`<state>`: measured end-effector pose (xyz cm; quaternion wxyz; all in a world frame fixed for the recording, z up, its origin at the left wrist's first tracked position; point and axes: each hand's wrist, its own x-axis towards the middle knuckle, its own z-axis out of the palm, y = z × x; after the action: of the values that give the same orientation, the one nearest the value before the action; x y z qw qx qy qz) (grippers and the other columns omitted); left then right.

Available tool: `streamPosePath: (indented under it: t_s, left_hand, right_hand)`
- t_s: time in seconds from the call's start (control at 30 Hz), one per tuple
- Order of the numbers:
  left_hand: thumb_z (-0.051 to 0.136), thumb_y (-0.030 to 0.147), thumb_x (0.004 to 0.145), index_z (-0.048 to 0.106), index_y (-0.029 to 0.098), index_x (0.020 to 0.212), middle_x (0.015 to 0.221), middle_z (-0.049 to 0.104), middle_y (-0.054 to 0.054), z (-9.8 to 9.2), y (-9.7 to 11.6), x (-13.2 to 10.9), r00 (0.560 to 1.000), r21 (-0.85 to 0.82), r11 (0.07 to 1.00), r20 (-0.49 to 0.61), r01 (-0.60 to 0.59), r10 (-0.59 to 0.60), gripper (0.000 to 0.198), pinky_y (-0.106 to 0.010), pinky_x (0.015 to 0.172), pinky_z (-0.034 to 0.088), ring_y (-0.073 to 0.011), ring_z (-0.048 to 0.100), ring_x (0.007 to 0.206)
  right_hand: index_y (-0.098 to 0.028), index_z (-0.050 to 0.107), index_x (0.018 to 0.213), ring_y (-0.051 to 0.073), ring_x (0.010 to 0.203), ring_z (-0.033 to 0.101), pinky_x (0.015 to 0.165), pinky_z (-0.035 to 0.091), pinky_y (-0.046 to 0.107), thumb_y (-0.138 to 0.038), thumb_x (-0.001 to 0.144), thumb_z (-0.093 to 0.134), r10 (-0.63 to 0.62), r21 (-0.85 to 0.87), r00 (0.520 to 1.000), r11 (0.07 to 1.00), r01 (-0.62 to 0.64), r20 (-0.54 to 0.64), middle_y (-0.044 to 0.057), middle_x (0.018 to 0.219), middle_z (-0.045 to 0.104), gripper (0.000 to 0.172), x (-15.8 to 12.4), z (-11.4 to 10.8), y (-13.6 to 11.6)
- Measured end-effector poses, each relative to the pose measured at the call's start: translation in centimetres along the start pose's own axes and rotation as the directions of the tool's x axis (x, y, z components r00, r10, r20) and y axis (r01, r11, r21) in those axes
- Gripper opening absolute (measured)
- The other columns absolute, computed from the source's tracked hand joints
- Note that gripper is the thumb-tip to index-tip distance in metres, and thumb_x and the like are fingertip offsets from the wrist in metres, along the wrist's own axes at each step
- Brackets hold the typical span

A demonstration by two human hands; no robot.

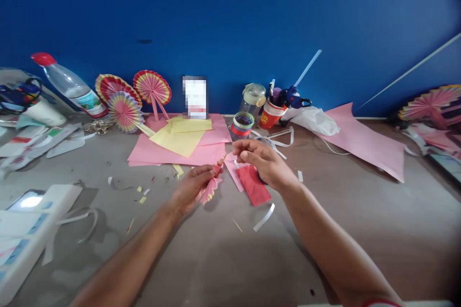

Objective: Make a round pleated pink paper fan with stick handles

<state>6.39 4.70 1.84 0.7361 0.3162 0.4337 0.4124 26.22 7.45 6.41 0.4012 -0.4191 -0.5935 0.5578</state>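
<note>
My left hand [192, 187] is closed on a small pleated paper fan [211, 190], pink with yellow-edged folds. The fan is pinched at its middle, and its ends stick out above and below the fingers. My right hand [261, 160] hovers just right of the fan, fingers bent and brought together near the thumb. Whatever its fingertips hold, if anything, is too small to make out. Below that hand lie a folded red paper [254, 187] and a pink paper strip [234, 176].
Pink sheets [180, 153] and yellow sheets [183, 136] lie behind, below a phone [195, 98]. Finished paper fans [152, 87] and a bottle [75, 88] stand left. Tape rolls [242, 125], a jar [254, 98] and a red cup [272, 114] stand right. A white power strip [54, 220] is front left.
</note>
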Motion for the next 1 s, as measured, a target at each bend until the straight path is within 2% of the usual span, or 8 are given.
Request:
streamPosePath:
  t_s: [0.13,0.3,0.4,0.5,0.73,0.8,0.9,1.0]
  left_hand:
    - [0.070,0.020,0.067,0.073,0.011,0.077,0.067,0.067,-0.007,0.1,-0.2,-0.2,0.997,0.036,0.999,0.079,0.011,-0.014,0.014,-0.024,0.061,0.045,-0.0133,0.059,0.063]
    - [0.072,0.019,0.066,0.074,0.013,0.077,0.077,0.070,-0.009,0.3,-0.4,-0.3,0.996,0.068,0.997,0.075,0.045,-0.050,0.013,-0.026,0.066,0.047,-0.0158,0.062,0.067]
    - [0.073,0.016,0.064,0.074,0.014,0.073,0.078,0.071,-0.009,0.6,-0.3,-0.5,0.999,0.170,0.985,0.023,0.028,-0.032,0.009,-0.023,0.059,0.045,-0.0148,0.062,0.063]
    - [0.069,0.013,0.065,0.073,0.016,0.069,0.071,0.069,-0.005,1.1,-0.1,-0.7,0.999,0.237,0.971,0.044,-0.034,0.024,0.006,-0.020,0.052,0.042,-0.0128,0.059,0.058]
    - [0.066,0.009,0.064,0.070,0.017,0.066,0.062,0.063,-0.001,1.8,-0.2,-0.9,0.991,0.349,0.927,0.060,-0.136,0.122,0.009,-0.018,0.049,0.038,-0.0103,0.052,0.053]
    - [0.066,0.010,0.065,0.070,0.017,0.066,0.062,0.063,-0.001,1.8,-0.3,-0.8,0.986,0.331,0.929,0.047,-0.168,0.161,0.008,-0.018,0.049,0.037,-0.0101,0.051,0.053]
    - [0.067,0.012,0.066,0.070,0.017,0.068,0.063,0.063,-0.001,1.8,-0.4,-0.7,0.987,0.301,0.941,0.005,-0.156,0.162,0.006,-0.019,0.050,0.037,-0.0101,0.051,0.053]
    - [0.068,0.018,0.068,0.069,0.017,0.071,0.065,0.063,-0.001,2.0,-0.4,-0.8,0.991,0.287,0.949,-0.013,-0.127,0.137,0.004,-0.019,0.052,0.038,-0.0104,0.052,0.055]
  right_hand:
    - [-0.021,0.066,0.100,0.014,0.071,0.057,0.063,0.044,0.026,-0.031,0.083,0.055,0.042,-0.393,0.994,0.920,0.002,0.105,0.002,0.086,0.066,0.023,-1.6,-2.6,-2.4]
    - [-0.023,0.071,0.087,0.019,0.082,0.058,0.075,0.045,0.031,-0.017,0.083,0.052,0.058,-0.663,0.933,0.719,0.208,0.355,0.004,0.084,0.066,0.020,-5.4,-3.3,-2.4]
    - [-0.022,0.070,0.089,0.021,0.088,0.057,0.080,0.045,0.034,-0.015,0.085,0.051,0.062,-0.736,0.931,0.632,0.242,0.359,0.007,0.088,0.066,0.021,-7.7,-3.2,-1.2]
    - [-0.021,0.068,0.096,0.021,0.092,0.056,0.085,0.044,0.036,-0.016,0.086,0.050,0.066,-0.769,0.930,0.585,0.257,0.361,0.007,0.092,0.064,0.021,-9.2,-2.9,-0.2]
    - [-0.017,0.068,0.089,0.027,0.099,0.053,0.087,0.042,0.043,-0.018,0.082,0.056,0.142,-0.883,0.941,0.412,0.225,0.306,0.012,0.093,0.062,0.014,-10.2,-0.9,1.0]
    - [-0.017,0.067,0.093,0.026,0.097,0.054,0.086,0.042,0.042,-0.018,0.083,0.055,0.084,-0.858,0.949,0.457,0.235,0.305,0.012,0.095,0.062,0.015,-10.0,-0.6,0.7]
    - [-0.018,0.061,0.107,0.021,0.093,0.056,0.083,0.044,0.036,-0.018,0.085,0.052,-0.047,-0.738,0.979,0.650,0.181,0.198,0.010,0.097,0.063,0.025,-8.8,-0.1,-0.1]
    - [-0.018,0.053,0.117,0.016,0.080,0.059,0.071,0.046,0.030,-0.024,0.081,0.057,0.040,-0.568,0.999,0.822,-0.023,0.017,0.005,0.091,0.064,0.037,-6.5,1.0,-0.4]
